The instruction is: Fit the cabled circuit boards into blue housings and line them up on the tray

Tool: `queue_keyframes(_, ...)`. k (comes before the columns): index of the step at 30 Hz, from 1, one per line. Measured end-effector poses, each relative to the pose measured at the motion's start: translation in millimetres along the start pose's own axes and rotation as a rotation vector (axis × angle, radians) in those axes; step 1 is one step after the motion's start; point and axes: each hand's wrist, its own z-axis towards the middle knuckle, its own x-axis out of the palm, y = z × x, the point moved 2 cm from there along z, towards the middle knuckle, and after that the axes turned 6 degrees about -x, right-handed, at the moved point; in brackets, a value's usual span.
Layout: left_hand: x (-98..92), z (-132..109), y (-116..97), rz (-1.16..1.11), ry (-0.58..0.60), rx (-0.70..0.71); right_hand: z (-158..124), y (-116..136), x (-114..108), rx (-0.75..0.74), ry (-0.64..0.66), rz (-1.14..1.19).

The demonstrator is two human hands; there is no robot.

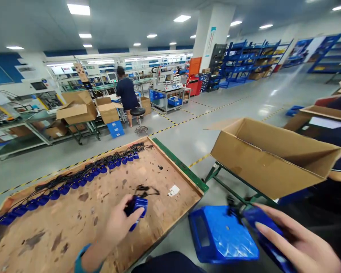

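My left hand (113, 223), with a teal band at the wrist, is closed around a blue plastic device (140, 204) over the wooden tray table (156, 223). A black cord (147, 188) lies just beyond that device. At the lower right, my right hand (304, 237) grips a second blue device (263, 223), blurred, with a black cable (234, 208) at its far end. Along the tray's far-left side runs a row of similar blue devices (64, 189), their black cords (88, 168) bunched behind them. A white scrap (173, 190) rests near the tray's right side.
A blue plastic stool (230, 235) stands between the tray and my right hand. Beyond it, an open cardboard box (261, 163) sits on a green metal stand (216, 172). A person (127, 93) works at a far bench, near a round black stool (138, 111).
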Motion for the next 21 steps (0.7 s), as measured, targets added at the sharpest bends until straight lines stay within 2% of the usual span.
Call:
queue_keyframes(2, -29.7, -3, 45, 0.216, -0.225, -0.083, 49, 59, 57, -0.141, 0.259, 0.091)
queue_keyframes(4, -39.4, -2, 83, 0.403, -0.320, -0.163, 95, 118, 119, -0.301, 0.450, 0.235)
queue_keyframes(6, -30.1, 4, 113, 0.527, -0.307, -0.212, 133, 163, 182, -0.434, 0.615, 0.331)
queue_keyframes(8, -7.1, 15, 134, 0.607, -0.244, -0.246, 166, 191, 240, -0.530, 0.713, 0.364)
queue_keyframes(11, 36.9, 32, 150, 0.663, -0.150, -0.362, 211, 204, 312, -0.583, 0.810, 0.345)
queue_keyframes(13, 63.2, 40, 154, 0.688, -0.112, -0.457, 239, 200, 350, -0.603, 0.898, 0.298)
queue_keyframes(15, 80.8, 48, 154, 0.731, -0.115, -0.539, 261, 194, 379, -0.636, 1.034, 0.246)
queue_keyframes(18, 86.6, 68, 147, 0.817, -0.216, -0.584, 284, 183, 407, -0.691, 1.242, 0.189)
queue_keyframes(21, 77.7, 114, 133, 0.878, -0.386, -0.452, 294, 166, 419, -0.746, 1.399, 0.127)
